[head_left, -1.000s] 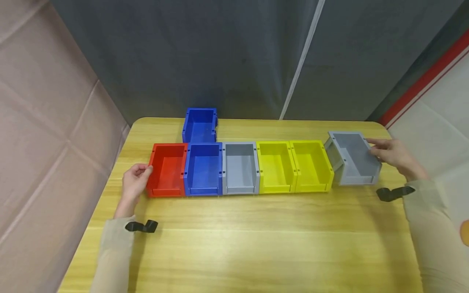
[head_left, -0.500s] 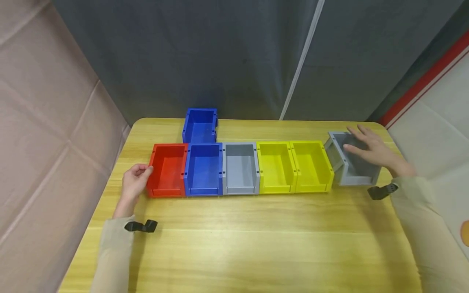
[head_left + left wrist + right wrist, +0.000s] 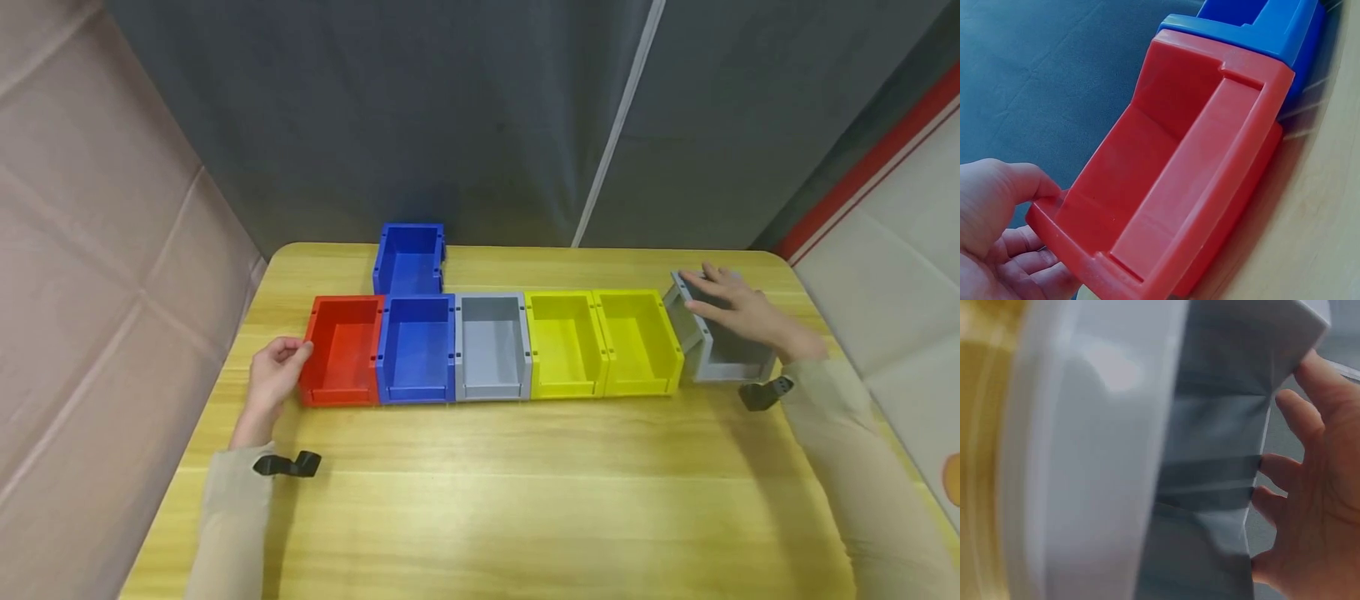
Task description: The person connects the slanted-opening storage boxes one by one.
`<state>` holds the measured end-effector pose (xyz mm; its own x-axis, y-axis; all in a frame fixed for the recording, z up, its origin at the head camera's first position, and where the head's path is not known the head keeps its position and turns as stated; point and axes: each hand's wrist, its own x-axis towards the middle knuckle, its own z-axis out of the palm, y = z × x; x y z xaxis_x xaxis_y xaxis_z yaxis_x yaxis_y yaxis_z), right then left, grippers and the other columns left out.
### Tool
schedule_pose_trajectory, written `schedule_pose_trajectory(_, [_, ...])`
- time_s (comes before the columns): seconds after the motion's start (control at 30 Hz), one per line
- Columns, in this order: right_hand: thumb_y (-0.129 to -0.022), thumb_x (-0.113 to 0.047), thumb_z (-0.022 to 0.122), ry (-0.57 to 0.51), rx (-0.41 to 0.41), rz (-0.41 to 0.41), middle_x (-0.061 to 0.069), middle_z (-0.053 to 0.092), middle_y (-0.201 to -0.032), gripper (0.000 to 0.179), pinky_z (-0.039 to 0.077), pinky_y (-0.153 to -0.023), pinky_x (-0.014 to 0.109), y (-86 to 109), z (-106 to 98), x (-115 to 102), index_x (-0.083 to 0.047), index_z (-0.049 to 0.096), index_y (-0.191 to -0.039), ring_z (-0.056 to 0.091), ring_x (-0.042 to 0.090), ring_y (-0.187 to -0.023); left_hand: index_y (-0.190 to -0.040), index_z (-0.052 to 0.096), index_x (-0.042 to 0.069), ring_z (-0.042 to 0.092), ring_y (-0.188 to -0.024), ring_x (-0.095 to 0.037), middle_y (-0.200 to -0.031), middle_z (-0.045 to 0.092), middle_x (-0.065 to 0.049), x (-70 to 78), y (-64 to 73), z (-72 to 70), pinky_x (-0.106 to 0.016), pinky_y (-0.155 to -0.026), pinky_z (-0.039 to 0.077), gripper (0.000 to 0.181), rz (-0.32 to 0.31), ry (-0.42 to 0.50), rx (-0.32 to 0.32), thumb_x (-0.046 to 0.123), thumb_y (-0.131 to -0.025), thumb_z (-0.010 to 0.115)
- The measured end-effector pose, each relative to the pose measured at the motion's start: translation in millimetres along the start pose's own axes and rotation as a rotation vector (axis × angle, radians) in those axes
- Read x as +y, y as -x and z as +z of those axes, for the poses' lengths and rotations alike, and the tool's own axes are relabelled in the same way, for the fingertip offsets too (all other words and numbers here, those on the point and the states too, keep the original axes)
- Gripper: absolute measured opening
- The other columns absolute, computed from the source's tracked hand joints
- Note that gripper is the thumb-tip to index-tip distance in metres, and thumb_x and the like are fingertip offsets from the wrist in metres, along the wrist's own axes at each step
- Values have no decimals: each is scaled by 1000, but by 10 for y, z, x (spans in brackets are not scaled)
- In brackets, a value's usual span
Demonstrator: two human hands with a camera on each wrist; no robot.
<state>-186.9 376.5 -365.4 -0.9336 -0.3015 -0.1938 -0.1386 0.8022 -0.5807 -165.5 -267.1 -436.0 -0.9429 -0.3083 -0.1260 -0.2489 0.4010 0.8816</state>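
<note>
At the left end of a row of plastic storage bins stands a red bin (image 3: pixel 344 350). My left hand (image 3: pixel 276 375) pinches its left wall, the thumb on the rim and the curled fingers outside, as the left wrist view shows. On the right, a grey bin (image 3: pixel 731 354) stands a little turned from the row's yellow end. My right hand (image 3: pixel 738 310) lies over this bin with spread, mostly straight fingers and covers part of its inside. In the right wrist view the fingertips are at the bin's edge; whether they all touch it is hard to tell.
Between them stand a blue bin (image 3: pixel 416 346), another grey bin (image 3: pixel 492 346) and two yellow bins, one a yellow bin (image 3: pixel 566 342) and the other an end yellow bin (image 3: pixel 637 342). Behind the row sits a second blue bin (image 3: pixel 408 260). A dark curtain (image 3: pixel 420 117) hangs beyond the wooden table (image 3: pixel 510 500).
My right hand has let go of the grey bin's right edge and moved left across its top, fingers spreading. My left hand stays on the red bin. The bins have not visibly moved.
</note>
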Motion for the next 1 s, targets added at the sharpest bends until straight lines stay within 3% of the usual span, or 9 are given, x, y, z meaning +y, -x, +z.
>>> schedule_pose_trajectory(0.1, [-99,-30,47,16,12,-18,22,-6,-153,59,-14,-89,77,9,40,20,-18,20,-150,-17,41,-137,-103,55,-6,49,-69,-6,-78,55,6,-4,-1,-2,-14,-60,43,28,7,-15,-8,20,-93,57])
schedule_pose_trajectory(0.37, [-101,-32,42,54,34,-16,15,-7,-155,57,-17,-93,73,32,114,53,-23,17,-151,-16,38,-138,-102,55,-6,50,-70,-8,-78,55,5,-11,17,-1,-13,-60,43,26,15,-11,-5,18,-93,57])
schedule_pose_trajectory(0.77, [-102,-36,37,176,14,-6,15,-7,-155,56,-8,-96,75,13,139,14,-27,11,-151,-8,43,-138,-101,55,-5,49,-70,-7,-76,54,9,-35,13,-3,-14,-60,43,24,19,-3,1,18,-93,57])
schedule_pose_trajectory(1.0, [-102,-34,37,210,44,-28,14,-1,-156,56,-3,-97,75,20,155,49,-26,12,-151,-1,43,-139,-102,55,-6,50,-71,-5,-78,56,7,-25,-2,7,-13,-60,43,25,29,-3,-6,18,-93,57])
